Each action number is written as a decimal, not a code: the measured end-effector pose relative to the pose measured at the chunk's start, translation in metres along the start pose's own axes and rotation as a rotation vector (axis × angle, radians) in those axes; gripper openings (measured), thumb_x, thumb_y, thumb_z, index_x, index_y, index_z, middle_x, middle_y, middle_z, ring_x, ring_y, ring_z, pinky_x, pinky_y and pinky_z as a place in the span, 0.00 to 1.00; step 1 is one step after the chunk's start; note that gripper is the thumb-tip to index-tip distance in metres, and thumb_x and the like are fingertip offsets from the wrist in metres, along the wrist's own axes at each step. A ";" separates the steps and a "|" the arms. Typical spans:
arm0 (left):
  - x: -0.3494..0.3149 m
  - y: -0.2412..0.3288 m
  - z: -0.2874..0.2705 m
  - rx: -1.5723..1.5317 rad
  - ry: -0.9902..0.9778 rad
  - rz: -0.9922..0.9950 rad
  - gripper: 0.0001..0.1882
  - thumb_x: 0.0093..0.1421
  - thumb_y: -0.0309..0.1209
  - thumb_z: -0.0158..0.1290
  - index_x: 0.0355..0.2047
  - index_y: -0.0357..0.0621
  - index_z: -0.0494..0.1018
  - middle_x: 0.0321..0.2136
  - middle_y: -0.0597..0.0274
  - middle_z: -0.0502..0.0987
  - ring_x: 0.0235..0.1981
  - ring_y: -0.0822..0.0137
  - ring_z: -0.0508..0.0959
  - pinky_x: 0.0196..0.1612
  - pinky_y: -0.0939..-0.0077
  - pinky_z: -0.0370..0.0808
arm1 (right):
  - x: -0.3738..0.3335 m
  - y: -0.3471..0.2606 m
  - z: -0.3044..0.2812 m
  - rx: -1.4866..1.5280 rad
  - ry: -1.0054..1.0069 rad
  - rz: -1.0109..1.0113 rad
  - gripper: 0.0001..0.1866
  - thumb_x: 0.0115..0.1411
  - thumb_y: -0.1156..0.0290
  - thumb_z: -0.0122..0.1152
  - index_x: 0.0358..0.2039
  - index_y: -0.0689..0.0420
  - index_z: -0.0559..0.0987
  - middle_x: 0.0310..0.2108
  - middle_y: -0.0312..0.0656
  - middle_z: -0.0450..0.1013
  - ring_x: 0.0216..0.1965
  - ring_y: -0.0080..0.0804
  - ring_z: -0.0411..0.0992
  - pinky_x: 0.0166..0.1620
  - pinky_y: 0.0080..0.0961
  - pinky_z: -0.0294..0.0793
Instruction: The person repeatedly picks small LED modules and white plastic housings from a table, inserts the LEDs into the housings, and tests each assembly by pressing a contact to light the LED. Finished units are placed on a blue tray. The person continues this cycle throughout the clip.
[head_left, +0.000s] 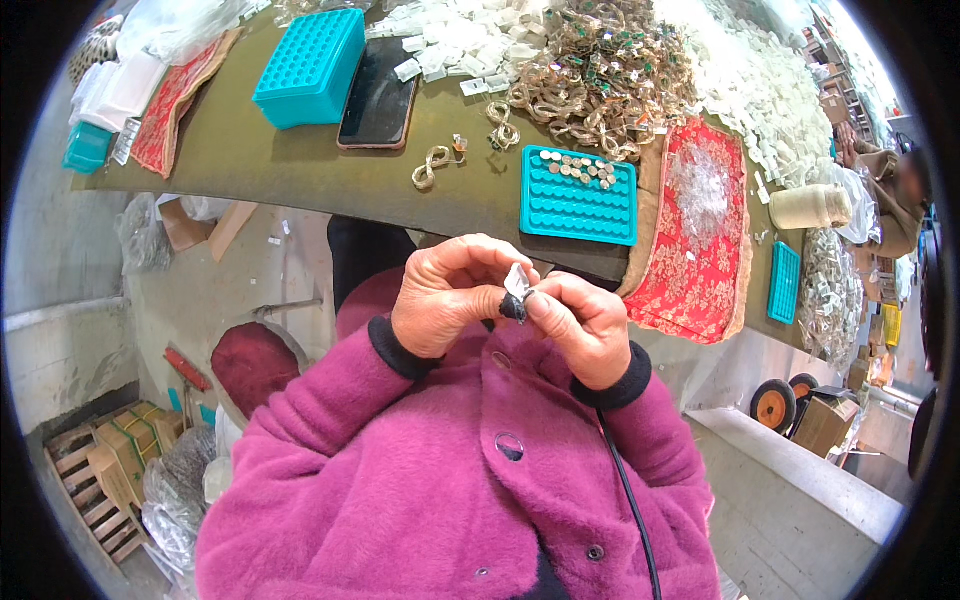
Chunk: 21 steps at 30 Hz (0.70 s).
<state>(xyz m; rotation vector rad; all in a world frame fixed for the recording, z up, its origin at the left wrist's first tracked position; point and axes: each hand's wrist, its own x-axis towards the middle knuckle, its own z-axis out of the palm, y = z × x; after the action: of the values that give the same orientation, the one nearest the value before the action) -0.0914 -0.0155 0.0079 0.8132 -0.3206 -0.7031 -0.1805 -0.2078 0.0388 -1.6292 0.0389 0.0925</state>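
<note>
My left hand (450, 295) and my right hand (586, 327) meet in front of my chest, just off the table's near edge. Between their fingertips is a small white plastic piece (517, 279) with a black bit (513, 308) below it; its exact kind is too small to make out. Both hands pinch it, thumbs against forefingers. Beyond them on the table lies a teal dimpled tray (578, 222), with several silvery button cells (575, 166) in its far rows. Left of it rests a small coil of thin wire (432, 168) with a small part attached.
A big heap of coiled wire bundles (610, 70) stands behind the tray, with white plastic cases (455, 50) around it. Further left are a phone (378, 95) and a teal tray stack (310, 70). Rightward lie red patterned cloth (690, 280) and a twine spool (808, 207).
</note>
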 end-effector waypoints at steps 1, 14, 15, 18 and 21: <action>0.001 0.000 0.000 0.040 0.003 0.015 0.16 0.58 0.18 0.67 0.48 0.36 0.81 0.44 0.55 0.83 0.45 0.66 0.83 0.49 0.72 0.82 | 0.001 0.001 0.001 -0.100 0.030 -0.100 0.10 0.73 0.69 0.61 0.39 0.63 0.83 0.30 0.32 0.76 0.31 0.16 0.70 0.35 0.19 0.71; 0.004 0.024 -0.001 0.992 -0.060 0.373 0.17 0.51 0.16 0.68 0.43 0.40 0.85 0.36 0.57 0.84 0.35 0.65 0.85 0.39 0.74 0.82 | 0.007 -0.010 -0.014 0.073 -0.083 0.238 0.10 0.73 0.68 0.62 0.40 0.62 0.82 0.29 0.31 0.75 0.33 0.16 0.71 0.38 0.19 0.72; 0.003 0.023 0.000 0.981 -0.071 0.372 0.18 0.50 0.16 0.68 0.43 0.40 0.86 0.36 0.57 0.84 0.35 0.64 0.85 0.39 0.74 0.82 | 0.007 -0.011 -0.015 0.030 -0.090 0.215 0.09 0.72 0.69 0.63 0.41 0.63 0.82 0.29 0.31 0.75 0.33 0.16 0.71 0.38 0.19 0.72; 0.003 0.023 0.001 0.981 -0.091 0.362 0.18 0.50 0.15 0.68 0.42 0.40 0.86 0.36 0.57 0.84 0.35 0.64 0.84 0.39 0.73 0.82 | 0.007 -0.013 -0.014 0.011 -0.103 0.207 0.08 0.71 0.70 0.63 0.40 0.63 0.82 0.29 0.32 0.75 0.33 0.17 0.70 0.38 0.21 0.72; 0.003 0.022 0.000 0.963 -0.115 0.343 0.17 0.50 0.16 0.69 0.42 0.40 0.86 0.36 0.56 0.84 0.36 0.64 0.84 0.40 0.73 0.82 | 0.006 -0.015 -0.011 0.041 -0.106 0.239 0.07 0.71 0.72 0.62 0.39 0.62 0.81 0.29 0.32 0.74 0.33 0.18 0.69 0.37 0.22 0.72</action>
<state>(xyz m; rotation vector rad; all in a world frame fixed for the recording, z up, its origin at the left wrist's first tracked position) -0.0798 -0.0074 0.0245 1.5783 -0.9153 -0.2374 -0.1724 -0.2176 0.0540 -1.5713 0.1531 0.3587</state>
